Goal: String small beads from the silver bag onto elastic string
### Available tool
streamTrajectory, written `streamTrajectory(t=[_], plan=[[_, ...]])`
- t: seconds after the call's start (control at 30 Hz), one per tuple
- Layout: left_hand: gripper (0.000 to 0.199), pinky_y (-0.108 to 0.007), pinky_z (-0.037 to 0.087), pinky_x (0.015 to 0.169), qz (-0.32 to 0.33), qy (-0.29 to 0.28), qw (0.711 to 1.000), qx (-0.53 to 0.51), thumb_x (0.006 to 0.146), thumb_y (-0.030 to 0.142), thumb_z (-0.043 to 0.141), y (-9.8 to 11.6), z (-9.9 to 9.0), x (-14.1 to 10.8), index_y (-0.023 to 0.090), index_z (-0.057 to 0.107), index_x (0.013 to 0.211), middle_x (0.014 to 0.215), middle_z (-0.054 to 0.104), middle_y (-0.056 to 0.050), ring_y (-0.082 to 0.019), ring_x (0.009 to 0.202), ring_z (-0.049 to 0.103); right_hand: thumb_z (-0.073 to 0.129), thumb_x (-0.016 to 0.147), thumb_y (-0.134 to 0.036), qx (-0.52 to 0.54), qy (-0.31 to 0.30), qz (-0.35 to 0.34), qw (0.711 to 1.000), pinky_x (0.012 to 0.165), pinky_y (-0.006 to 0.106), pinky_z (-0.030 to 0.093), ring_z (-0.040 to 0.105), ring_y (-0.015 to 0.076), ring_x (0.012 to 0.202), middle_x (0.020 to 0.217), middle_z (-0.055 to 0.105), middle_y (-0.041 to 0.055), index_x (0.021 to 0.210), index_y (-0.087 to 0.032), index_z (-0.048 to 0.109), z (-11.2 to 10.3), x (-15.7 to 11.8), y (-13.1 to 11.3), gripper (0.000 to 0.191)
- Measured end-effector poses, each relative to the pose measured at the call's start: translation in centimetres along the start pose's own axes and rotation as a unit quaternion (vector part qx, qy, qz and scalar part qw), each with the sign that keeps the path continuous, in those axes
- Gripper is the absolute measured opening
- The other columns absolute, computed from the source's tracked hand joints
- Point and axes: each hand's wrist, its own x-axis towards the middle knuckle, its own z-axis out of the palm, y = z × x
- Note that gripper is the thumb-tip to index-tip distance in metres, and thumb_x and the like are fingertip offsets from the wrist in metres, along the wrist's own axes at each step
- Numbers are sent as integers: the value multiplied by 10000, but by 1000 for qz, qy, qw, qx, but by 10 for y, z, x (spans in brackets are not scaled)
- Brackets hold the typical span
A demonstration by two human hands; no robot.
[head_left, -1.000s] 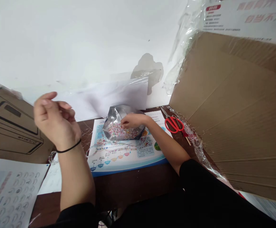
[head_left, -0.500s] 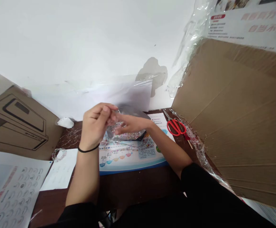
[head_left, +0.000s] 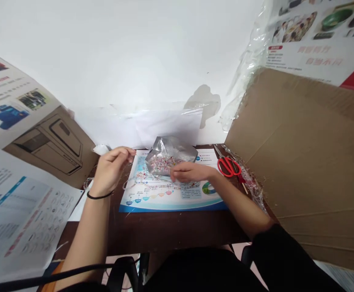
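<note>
Raised at the left of the printed sheet [head_left: 152, 202] is my left hand [head_left: 111, 166], its thumb and fingertips pinched together. What they pinch is too fine to make out. My right hand [head_left: 191, 172] is closed, its fingers curled together at the front of an opened silvery bag [head_left: 180, 150]. Anything in its fingertips is hidden or too small to see. Many small, mostly pink and red beads [head_left: 161, 164] fill the bag's near side. A thin string of beads [head_left: 165, 187] stretches across the sheet, below both hands.
Red-handled scissors [head_left: 229, 166] lie right of the sheet, beside crumpled clear plastic [head_left: 254, 186]. Cardboard walls flank the dark table [head_left: 177, 227] at left [head_left: 64, 142] and right [head_left: 301, 162]. A black cable [head_left: 58, 273] crosses the lower left.
My hands have come apart: the left moved left and slightly down, the right moved right and down toward the bag. The view has shifted, and the bag and beads are now less covered.
</note>
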Motion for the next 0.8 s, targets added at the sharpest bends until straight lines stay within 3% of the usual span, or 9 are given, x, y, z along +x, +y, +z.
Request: streamTrajectory(t=[0.1,0.2,0.27,0.37,0.5,0.57,0.6,0.7,0.8], plan=[[291,-265,487,673,-73,-58,989,112,774,449,679,-23,-11,-20,170,727,840,888,693,-68,-151,733,586,461,939,-450,179,37,-20,983,418,196,198,213,54,418,503,271,-104,845,-179,530,-3,-66,-4,295],[383,-306,496,745,-104,-148,956,230,805,499,606,-44,-8,-36,178,715,983,946,706,-74,-196,823,617,538,907,-387,232,222,-73,944,381,185,170,142,51,366,444,213,-125,800,-212,511,2,-126,-9,206],[419,-324,494,771,-92,-160,927,327,825,516,545,-60,-4,-42,174,702,1010,943,704,-72,-209,836,620,565,882,-340,220,384,-126,888,361,187,141,98,46,342,440,197,-126,804,-227,524,6,-154,-16,143],[440,-345,490,821,-42,-119,879,460,818,496,518,-86,-1,-48,157,669,1055,962,681,-89,-227,867,616,586,819,-253,143,631,-224,729,387,208,197,171,55,355,475,274,-101,783,-237,537,9,-170,-24,63],[356,-389,479,855,-6,-97,811,577,798,414,541,-110,-3,-48,161,671,1012,1008,633,-121,-298,997,575,420,915,-356,-97,847,-256,455,461,276,347,380,116,435,548,398,-45,798,-274,507,11,-148,-11,168],[281,-406,474,848,6,-90,791,605,820,351,505,-115,-5,-46,171,690,931,975,626,-121,-303,971,567,334,939,-418,-175,845,-160,479,516,308,413,467,147,474,568,440,-40,866,-259,499,9,-132,3,240],[268,-409,472,847,15,-86,788,609,829,329,488,-116,-5,-46,176,697,897,959,625,-120,-299,954,564,320,941,-413,-230,804,-78,542,562,320,432,516,159,520,594,497,-23,891,-237,517,8,-125,11,269],[284,-405,466,856,30,-68,797,600,846,332,474,-119,-4,-44,184,716,851,948,625,-113,-284,936,556,375,919,-330,-381,539,183,728,638,324,418,575,189,637,710,627,48,917,-208,591,1,-106,29,248],[335,-401,464,869,38,-59,805,589,842,436,509,-122,1,-45,190,730,894,972,628,-106,-281,950,555,464,881,-318,-424,315,312,790,653,330,385,606,240,760,845,680,126,863,-183,639,-1,-88,40,221]])
